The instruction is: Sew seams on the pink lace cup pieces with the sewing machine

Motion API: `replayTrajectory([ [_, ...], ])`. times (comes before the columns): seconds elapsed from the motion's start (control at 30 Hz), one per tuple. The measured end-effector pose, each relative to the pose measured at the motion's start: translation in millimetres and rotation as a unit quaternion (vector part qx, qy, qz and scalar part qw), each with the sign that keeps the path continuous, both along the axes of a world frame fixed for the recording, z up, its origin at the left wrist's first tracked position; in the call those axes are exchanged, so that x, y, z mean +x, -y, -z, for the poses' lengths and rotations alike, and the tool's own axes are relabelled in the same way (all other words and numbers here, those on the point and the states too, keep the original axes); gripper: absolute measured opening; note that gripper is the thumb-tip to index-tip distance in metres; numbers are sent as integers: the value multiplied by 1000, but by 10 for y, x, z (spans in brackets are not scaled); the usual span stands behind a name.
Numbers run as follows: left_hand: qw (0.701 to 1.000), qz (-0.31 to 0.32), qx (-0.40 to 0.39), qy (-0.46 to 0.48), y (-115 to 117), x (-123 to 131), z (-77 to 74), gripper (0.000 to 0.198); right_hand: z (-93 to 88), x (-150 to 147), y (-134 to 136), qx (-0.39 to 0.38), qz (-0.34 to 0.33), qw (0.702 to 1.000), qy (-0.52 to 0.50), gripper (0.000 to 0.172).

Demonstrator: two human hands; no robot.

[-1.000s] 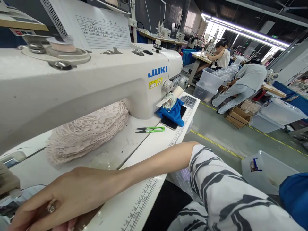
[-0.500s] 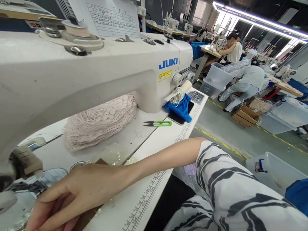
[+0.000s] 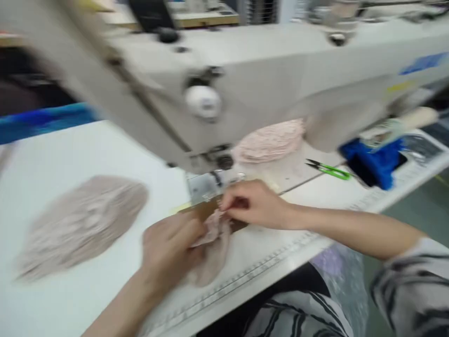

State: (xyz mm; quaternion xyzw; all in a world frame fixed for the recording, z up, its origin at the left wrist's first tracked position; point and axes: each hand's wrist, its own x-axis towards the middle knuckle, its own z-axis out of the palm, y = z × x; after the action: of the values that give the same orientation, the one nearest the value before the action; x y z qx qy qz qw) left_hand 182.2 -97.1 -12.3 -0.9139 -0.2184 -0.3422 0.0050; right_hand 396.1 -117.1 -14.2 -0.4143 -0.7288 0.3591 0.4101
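The picture is smeared by motion. Both my hands hold a small pale pink lace piece [image 3: 210, 248] on the table in front of the white sewing machine [image 3: 245, 84]. My left hand [image 3: 168, 255] rests on its left side with fingers closed over the cloth. My right hand [image 3: 256, 203] pinches its upper edge just below the needle and presser foot [image 3: 206, 185].
A heap of pink lace pieces [image 3: 80, 224] lies on the white table [image 3: 70, 154] to the left. Another stack [image 3: 270, 140] sits behind the machine arm. Green thread snips [image 3: 329, 169] and a blue cloth [image 3: 372, 161] lie to the right, near the table's edge.
The view has swung left, from the machine's right end to the needle area. My left hand has come into view, and both hands now grip the lace piece.
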Motion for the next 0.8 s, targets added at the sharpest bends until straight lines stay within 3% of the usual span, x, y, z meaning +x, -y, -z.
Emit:
replayTrajectory([
  [0.07,999,25,24,-15,19,41,2,26,22,-25,43,8,5,1000,7,16],
  [0.23,996,10,88,33,-21,103,33,34,16,-40,126,66,26,996,60,15],
  [0.57,997,14,44,60,-19,89,47,31,31,-34,142,163,1,981,105,18],
  [0.8,998,9,33,59,-11,82,66,27,25,-21,151,174,-24,978,109,20],
])
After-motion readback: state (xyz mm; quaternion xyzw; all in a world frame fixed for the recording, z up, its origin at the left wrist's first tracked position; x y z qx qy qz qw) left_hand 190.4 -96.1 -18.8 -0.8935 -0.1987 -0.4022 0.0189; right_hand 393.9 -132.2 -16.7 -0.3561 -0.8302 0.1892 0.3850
